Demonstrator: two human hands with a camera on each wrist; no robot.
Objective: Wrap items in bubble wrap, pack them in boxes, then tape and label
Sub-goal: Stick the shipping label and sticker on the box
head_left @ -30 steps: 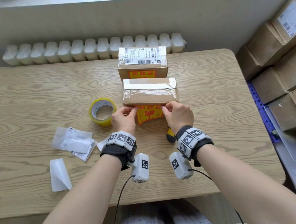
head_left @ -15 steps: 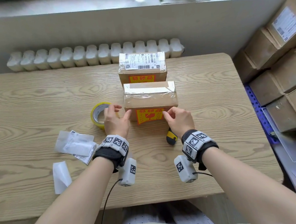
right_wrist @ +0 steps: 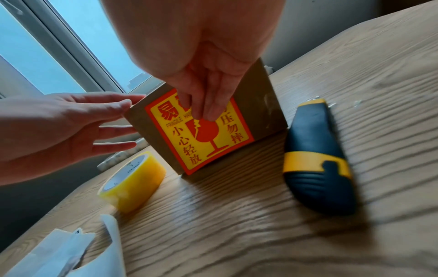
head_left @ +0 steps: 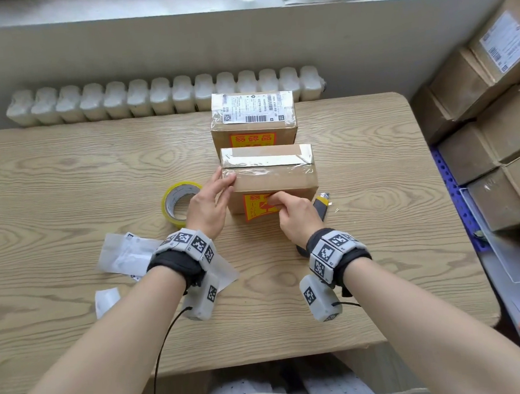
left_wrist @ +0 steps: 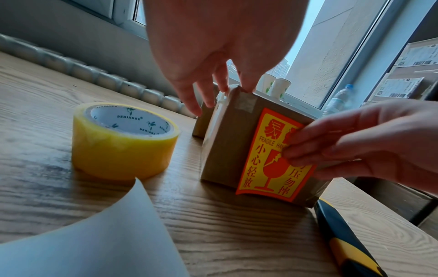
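Observation:
A taped cardboard box (head_left: 274, 180) stands mid-table with a red and yellow fragile sticker (head_left: 255, 209) on its near face. The sticker's lower edge (left_wrist: 255, 195) curls away from the box. My left hand (head_left: 218, 190) lies with straight fingers against the box's left end, thumb on the top corner (left_wrist: 246, 88). My right hand (head_left: 276, 200) presses its fingertips (right_wrist: 208, 112) on the middle of the sticker (right_wrist: 189, 146). Right behind stands a second box (head_left: 251, 117), sealed, with a shipping label on top.
A yellow tape roll (head_left: 179, 202) sits left of the box, and a black and yellow utility knife (head_left: 321, 209) lies at its right. White backing papers (head_left: 124, 258) lie at the near left. Stacked cardboard boxes (head_left: 493, 125) fill the floor beside the table's right edge.
My left hand left the sticker and moved to the box's left end. My right hand slid from the sticker's right edge to its middle.

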